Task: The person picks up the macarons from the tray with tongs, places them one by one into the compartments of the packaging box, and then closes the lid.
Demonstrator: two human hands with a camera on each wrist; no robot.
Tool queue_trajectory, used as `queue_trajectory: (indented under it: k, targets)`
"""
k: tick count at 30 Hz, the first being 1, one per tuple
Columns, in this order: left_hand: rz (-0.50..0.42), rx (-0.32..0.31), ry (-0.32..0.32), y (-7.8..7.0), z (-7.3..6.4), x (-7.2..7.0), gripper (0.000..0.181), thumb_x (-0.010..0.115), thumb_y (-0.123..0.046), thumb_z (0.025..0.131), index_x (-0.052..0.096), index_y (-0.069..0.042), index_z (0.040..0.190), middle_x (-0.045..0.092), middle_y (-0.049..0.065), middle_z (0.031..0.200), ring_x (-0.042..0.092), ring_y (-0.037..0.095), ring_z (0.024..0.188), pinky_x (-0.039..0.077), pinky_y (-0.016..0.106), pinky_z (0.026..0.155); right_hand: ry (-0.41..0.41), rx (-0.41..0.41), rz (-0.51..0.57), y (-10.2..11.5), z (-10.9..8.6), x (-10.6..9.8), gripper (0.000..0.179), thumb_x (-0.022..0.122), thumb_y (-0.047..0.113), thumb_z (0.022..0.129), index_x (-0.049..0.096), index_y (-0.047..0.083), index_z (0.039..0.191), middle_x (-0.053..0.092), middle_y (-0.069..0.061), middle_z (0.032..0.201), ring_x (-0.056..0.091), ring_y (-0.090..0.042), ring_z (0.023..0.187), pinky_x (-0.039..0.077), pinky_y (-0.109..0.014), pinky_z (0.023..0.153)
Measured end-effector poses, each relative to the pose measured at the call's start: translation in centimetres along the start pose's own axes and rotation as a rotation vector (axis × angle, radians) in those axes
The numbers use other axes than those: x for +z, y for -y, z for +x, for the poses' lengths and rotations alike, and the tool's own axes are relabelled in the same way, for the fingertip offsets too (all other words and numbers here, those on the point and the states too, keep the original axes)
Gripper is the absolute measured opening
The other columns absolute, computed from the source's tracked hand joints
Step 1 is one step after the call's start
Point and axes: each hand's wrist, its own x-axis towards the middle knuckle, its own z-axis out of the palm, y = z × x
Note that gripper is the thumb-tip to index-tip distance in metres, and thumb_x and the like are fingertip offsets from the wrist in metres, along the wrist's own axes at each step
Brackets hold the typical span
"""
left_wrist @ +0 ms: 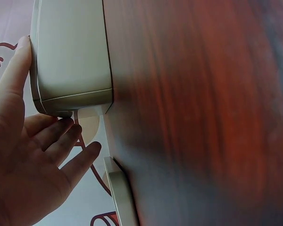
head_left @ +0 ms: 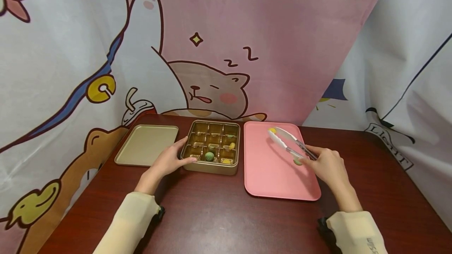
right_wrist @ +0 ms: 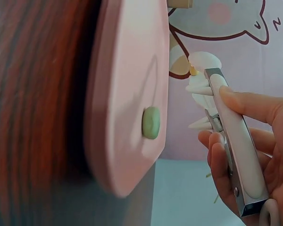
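Note:
My right hand (head_left: 330,166) grips a pair of tongs (right_wrist: 238,141) with white tips, held over the pink tray (head_left: 259,167). A small yellow piece (head_left: 272,130) is between the tong tips. Under the tongs, a green piece (right_wrist: 151,122) lies on the tray. My left hand (head_left: 167,160) touches the near left corner of a gold box (head_left: 212,167), thumb along its front rim and the other fingers extended at its left side. Inside is a divided insert with several compartments; a round green piece (head_left: 209,156) sits in the front middle one, and yellow pieces (head_left: 232,146) in the right column.
A flat gold lid (head_left: 146,144) lies left of the box on the dark red wooden table (head_left: 212,214). A printed cartoon curtain (head_left: 282,42) hangs right behind the table's back edge. The box and the pink tray stand side by side with a narrow gap.

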Motion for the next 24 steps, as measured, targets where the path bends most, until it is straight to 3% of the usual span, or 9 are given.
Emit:
queue_trajectory:
  k: [3, 7, 10, 16, 20, 24]
  targets:
    - [0.003, -0.001, 0.000, 0.0, 0.0, 0.0, 0.095, 0.074, -0.049, 0.086, 0.030, -0.003, 0.156, 0.036, 0.022, 0.158, 0.041, 0.042, 0.142, 0.037, 0.058, 0.113, 0.002, -0.004, 0.013, 0.6, 0.3, 0.1, 0.061, 0.082, 0.034, 0.081, 0.065, 0.003, 0.132, 0.071, -0.028, 0.111, 0.064, -0.032, 0.083, 0.046, -0.034, 0.059]
    - [0.008, -0.003, -0.001, 0.0, 0.0, 0.0, 0.095, 0.074, -0.049, 0.086, 0.030, -0.003, 0.157, 0.037, 0.022, 0.158, 0.041, 0.042, 0.142, 0.038, 0.058, 0.113, 0.011, -0.012, 0.037, 1.5, 0.7, 0.2, 0.061, 0.082, 0.032, 0.081, 0.065, 0.003, 0.132, 0.076, -0.017, 0.083, 0.059, -0.025, 0.072, 0.042, -0.031, 0.057]
    - [0.008, -0.003, 0.001, 0.1, 0.0, 0.0, 0.095, 0.074, -0.049, 0.086, 0.029, -0.004, 0.157, 0.036, 0.022, 0.158, 0.041, 0.042, 0.142, 0.038, 0.058, 0.113, 0.003, -0.034, 0.049, 2.2, 1.1, 0.4, 0.058, 0.082, 0.029, 0.080, 0.066, 0.004, 0.130, 0.074, -0.011, 0.072, 0.054, -0.022, 0.067, 0.038, -0.030, 0.056]
    - [0.000, -0.005, 0.002, 0.1, 0.1, 0.0, 0.095, 0.075, -0.049, 0.086, 0.030, -0.005, 0.157, 0.036, 0.021, 0.159, 0.041, 0.041, 0.142, 0.038, 0.057, 0.113, -0.014, -0.070, 0.054, 3.9, 1.7, 1.0, 0.054, 0.082, 0.029, 0.081, 0.069, 0.004, 0.127, 0.075, -0.019, 0.089, 0.058, -0.024, 0.068, 0.041, -0.032, 0.055]
    - [0.012, -0.001, 0.000, 0.1, 0.0, 0.0, 0.096, 0.075, -0.050, 0.085, 0.030, -0.005, 0.157, 0.037, 0.022, 0.158, 0.041, 0.042, 0.142, 0.038, 0.058, 0.112, -0.028, -0.105, 0.061, 4.9, 2.0, 1.5, 0.052, 0.082, 0.029, 0.081, 0.070, 0.002, 0.124, 0.074, -0.025, 0.105, 0.067, -0.032, 0.078, 0.050, -0.044, 0.061]
    - [0.011, 0.001, -0.001, 0.1, 0.0, 0.0, 0.096, 0.075, -0.050, 0.085, 0.030, -0.005, 0.157, 0.037, 0.022, 0.158, 0.041, 0.042, 0.142, 0.038, 0.058, 0.112, -0.038, -0.133, 0.082, 5.8, 2.4, 2.0, 0.050, 0.083, 0.027, 0.080, 0.071, 0.006, 0.124, 0.075, -0.020, 0.109, 0.070, -0.037, 0.089, 0.054, -0.054, 0.072]
